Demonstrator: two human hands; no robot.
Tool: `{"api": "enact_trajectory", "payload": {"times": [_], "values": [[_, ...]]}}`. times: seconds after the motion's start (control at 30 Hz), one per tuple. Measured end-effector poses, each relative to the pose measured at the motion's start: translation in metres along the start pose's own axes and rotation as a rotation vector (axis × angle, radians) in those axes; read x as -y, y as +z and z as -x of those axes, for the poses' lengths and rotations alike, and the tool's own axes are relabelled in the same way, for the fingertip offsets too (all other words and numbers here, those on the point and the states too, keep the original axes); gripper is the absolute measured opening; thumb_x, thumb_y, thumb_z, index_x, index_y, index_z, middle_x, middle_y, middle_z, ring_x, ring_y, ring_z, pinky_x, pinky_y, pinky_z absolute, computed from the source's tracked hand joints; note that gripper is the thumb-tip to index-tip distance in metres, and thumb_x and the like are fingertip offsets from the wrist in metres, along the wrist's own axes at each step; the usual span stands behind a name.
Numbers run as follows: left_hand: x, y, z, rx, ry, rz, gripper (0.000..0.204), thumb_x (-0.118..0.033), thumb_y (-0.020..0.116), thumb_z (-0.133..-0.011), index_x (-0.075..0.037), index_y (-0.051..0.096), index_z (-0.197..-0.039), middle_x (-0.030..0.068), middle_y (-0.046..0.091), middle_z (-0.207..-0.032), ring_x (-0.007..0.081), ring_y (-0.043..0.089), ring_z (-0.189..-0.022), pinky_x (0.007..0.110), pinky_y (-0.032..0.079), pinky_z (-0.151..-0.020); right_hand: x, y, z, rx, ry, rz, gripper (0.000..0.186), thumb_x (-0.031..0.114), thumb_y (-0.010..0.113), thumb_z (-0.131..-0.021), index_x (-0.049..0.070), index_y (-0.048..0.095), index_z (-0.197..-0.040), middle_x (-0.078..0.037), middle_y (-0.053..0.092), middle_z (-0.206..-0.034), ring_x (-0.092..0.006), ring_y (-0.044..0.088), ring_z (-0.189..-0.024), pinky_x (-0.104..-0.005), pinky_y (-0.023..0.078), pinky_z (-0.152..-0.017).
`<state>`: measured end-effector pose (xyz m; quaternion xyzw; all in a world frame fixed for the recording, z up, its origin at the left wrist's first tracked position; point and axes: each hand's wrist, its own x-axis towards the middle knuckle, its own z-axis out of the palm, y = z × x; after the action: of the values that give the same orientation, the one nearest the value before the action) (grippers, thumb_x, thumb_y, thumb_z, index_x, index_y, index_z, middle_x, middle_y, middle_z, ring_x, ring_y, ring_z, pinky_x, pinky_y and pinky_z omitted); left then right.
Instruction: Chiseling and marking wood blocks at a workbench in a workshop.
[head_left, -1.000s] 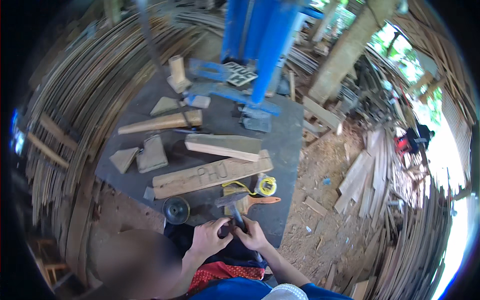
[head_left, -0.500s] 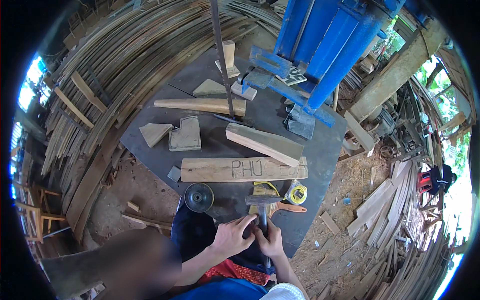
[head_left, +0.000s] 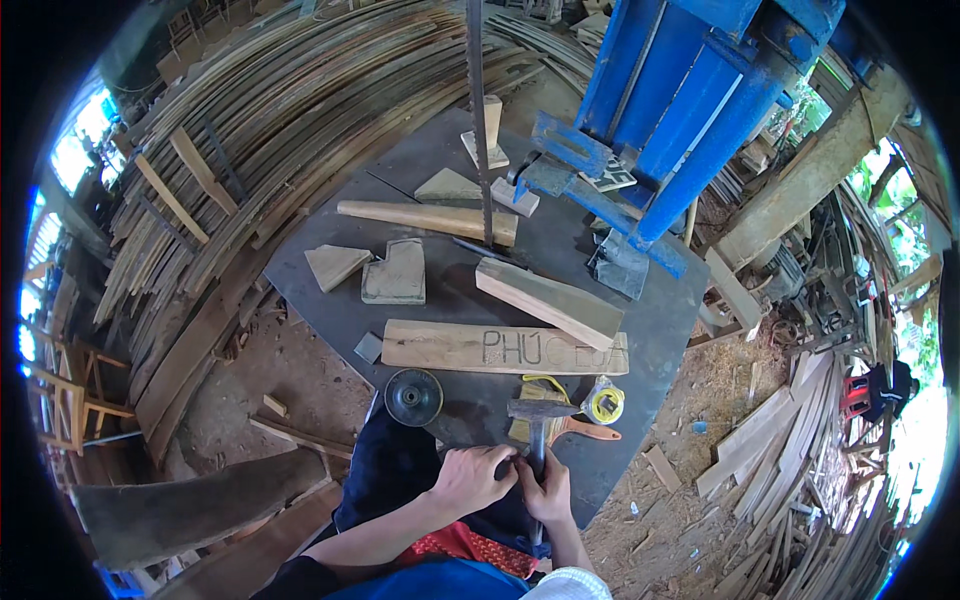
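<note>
My right hand (head_left: 545, 488) is wrapped round the handle of a hammer (head_left: 541, 408), which stands upright with its dark metal head at the top. Close beside it, my left hand (head_left: 468, 480) has its fingers curled together at a small dark thing that I cannot make out. Just beyond the hammer head lie a paintbrush (head_left: 588, 430) with an orange-brown handle and a yellow tape measure (head_left: 606, 404). A round dark disc (head_left: 413, 397) sits at the table edge left of my hands. Farther off lies a flat board with pencilled lettering (head_left: 440, 346), partly under a thick tapered wood block (head_left: 548, 300).
Wood offcuts (head_left: 393, 272) and a long tapered piece (head_left: 420, 222) lie on the dark table (head_left: 300, 240). A saw blade (head_left: 479, 130) runs vertically down to the table beside a blue machine frame (head_left: 690, 130). Stacked planks (head_left: 250, 130) and scrap wood (head_left: 775, 440) flank the table.
The whole scene has shifted slightly right in view. A blurred shape at the lower left is gone. My hands keep nearly the same hold at the hammer.
</note>
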<state>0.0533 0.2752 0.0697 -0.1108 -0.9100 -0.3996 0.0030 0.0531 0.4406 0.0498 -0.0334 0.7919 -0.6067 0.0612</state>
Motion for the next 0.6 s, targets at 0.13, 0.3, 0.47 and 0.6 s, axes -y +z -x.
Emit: {"api": "enact_trajectory", "payload": {"times": [0.13,0.3,0.47,0.6], "values": [[0.003,0.002,0.000,-0.026,0.039,-0.049,0.019,-0.020,0.074,-0.080,-0.008,0.066,-0.093,0.0110,0.071,-0.078,0.0305,0.071,-0.070,0.040,0.056,-0.060,0.000,0.000,-0.002,0.005,-0.018,0.018,0.011,0.007,0.065,-0.090,-0.002,0.062,-0.096,-0.011,0.060,-0.064,-0.0136,0.056,-0.054,-0.0316,0.044,-0.051],[0.005,0.008,0.000,-0.022,0.041,-0.061,0.018,-0.020,0.072,-0.082,-0.008,0.066,-0.093,0.0121,0.071,-0.076,0.0308,0.070,-0.068,0.042,0.055,-0.059,0.002,-0.002,-0.001,0.022,0.020,0.041,0.012,0.006,0.064,-0.090,-0.002,0.062,-0.099,-0.014,0.063,-0.068,-0.0160,0.062,-0.058,-0.0333,0.047,-0.054],[0.009,0.013,0.000,-0.039,0.072,-0.057,0.018,-0.020,0.069,-0.083,-0.007,0.065,-0.094,0.0131,0.071,-0.075,0.0312,0.070,-0.066,0.042,0.055,-0.058,-0.002,0.001,-0.003,-0.015,-0.015,-0.001,0.014,0.006,0.064,-0.090,-0.002,0.062,-0.101,-0.015,0.066,-0.072,-0.0172,0.067,-0.064,-0.0338,0.050,-0.057],[0.007,0.012,-0.001,-0.033,0.068,-0.069,0.017,-0.020,0.069,-0.083,-0.007,0.064,-0.093,0.0128,0.071,-0.075,0.0307,0.070,-0.066,0.042,0.055,-0.058,0.002,-0.002,-0.003,-0.006,0.002,0.002,0.015,0.005,0.063,-0.090,-0.002,0.062,-0.103,-0.014,0.067,-0.073,-0.0165,0.066,-0.064,-0.0331,0.050,-0.058]]}}
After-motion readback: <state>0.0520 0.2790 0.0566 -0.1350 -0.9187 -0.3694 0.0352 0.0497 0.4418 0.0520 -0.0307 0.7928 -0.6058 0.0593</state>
